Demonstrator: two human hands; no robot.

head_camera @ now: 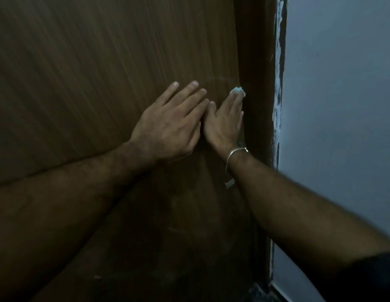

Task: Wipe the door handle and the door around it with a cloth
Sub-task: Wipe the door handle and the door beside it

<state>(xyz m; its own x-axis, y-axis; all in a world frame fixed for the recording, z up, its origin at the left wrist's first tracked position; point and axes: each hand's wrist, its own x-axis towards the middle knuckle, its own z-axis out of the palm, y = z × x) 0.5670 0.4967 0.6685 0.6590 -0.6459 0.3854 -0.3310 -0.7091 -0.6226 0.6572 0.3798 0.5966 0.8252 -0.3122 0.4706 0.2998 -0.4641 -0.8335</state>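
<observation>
A brown wood-grain door (91, 73) fills most of the view. My left hand (172, 120) lies flat on it, fingers spread, holding nothing. Right beside it my right hand (225, 120) presses a light blue cloth (238, 90) against the door near its right edge; only a small bit of cloth shows past the fingertips. A metal bangle (235, 153) circles my right wrist. A small pale metal piece (230, 183) shows under my right forearm; the door handle itself is hidden.
The dark brown door frame (258, 83) runs down the right of the door. A grey-blue wall (342, 105) with chipped white paint along its edge (278, 62) stands further right. The lower door is in shadow.
</observation>
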